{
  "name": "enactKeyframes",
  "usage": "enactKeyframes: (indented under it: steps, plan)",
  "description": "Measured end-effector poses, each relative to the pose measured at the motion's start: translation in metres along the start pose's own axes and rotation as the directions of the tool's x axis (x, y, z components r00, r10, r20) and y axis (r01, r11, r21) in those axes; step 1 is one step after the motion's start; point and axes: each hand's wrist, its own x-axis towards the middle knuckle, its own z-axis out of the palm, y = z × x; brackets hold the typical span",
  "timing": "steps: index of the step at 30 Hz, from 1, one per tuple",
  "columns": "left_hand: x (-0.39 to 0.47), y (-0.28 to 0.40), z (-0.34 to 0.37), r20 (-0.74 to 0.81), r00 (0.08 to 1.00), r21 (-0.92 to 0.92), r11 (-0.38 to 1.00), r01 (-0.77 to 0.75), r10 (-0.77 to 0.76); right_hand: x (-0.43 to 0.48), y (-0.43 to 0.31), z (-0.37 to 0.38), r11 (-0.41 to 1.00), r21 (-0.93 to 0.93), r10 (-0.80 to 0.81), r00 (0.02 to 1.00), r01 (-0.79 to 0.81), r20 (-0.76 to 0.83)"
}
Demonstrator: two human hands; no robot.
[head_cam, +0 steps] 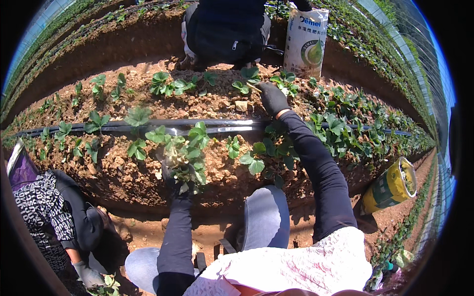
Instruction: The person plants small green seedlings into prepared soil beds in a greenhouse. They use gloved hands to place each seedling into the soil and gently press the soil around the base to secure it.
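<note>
My left hand [173, 178], in a dark glove, is closed around a bunch of leafy strawberry plants [187, 153], some leaves pale and dry. It is over the near side of a soil bed [218, 174]. Farther out, my right hand [273, 98] wears a dark grey glove. A thin tan stick or stem [253, 87] juts from its fingers, its tip next to a small green plant [240, 87] on the far row. Between the two rows run flat black drip irrigation tubes [207, 127]. The fingers of my left hand are mostly covered by leaves.
Across the bed a person [226, 33] in dark clothing crouches beside a white Demei fertilizer sack [306, 44]. At lower left another person [48, 218] holds plants in a gloved hand. A yellow sack [385, 188] stands in the furrow at right. Denser plants [344, 133] cover the bed's right end.
</note>
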Motion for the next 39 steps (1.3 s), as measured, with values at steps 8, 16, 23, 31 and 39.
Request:
enactKeyframes:
  steps: [8, 16, 23, 31, 39]
  plan:
    - [-0.001, -0.007, 0.000, -0.012, 1.000, 0.011, 1.000, -0.005, 0.005, 0.001, 0.017, 0.032, 0.747, -0.397, 0.555, 0.829, -0.533, -0.070]
    - [0.001, 0.005, 0.003, -0.011, 0.999, 0.012, 0.999, -0.049, 0.049, 0.035, 0.032, 0.031, 0.915, -0.367, 0.132, 0.983, -0.169, -0.125]
    - [0.003, 0.001, 0.000, -0.036, 0.998, -0.001, 0.999, -0.051, 0.051, 0.051, 0.047, 0.056, 0.681, -0.187, 0.696, 0.705, -0.708, -0.133]
    - [0.002, 0.014, 0.003, -0.025, 0.996, -0.002, 0.996, -0.086, 0.086, 0.058, 0.081, 0.085, 0.639, -0.267, 0.674, 0.692, -0.722, -0.259]
    - [0.003, 0.014, 0.000, -0.053, 0.995, -0.019, 0.997, -0.080, 0.079, 0.056, 0.054, 0.079, 0.713, -0.153, 0.601, 0.708, -0.685, -0.370]
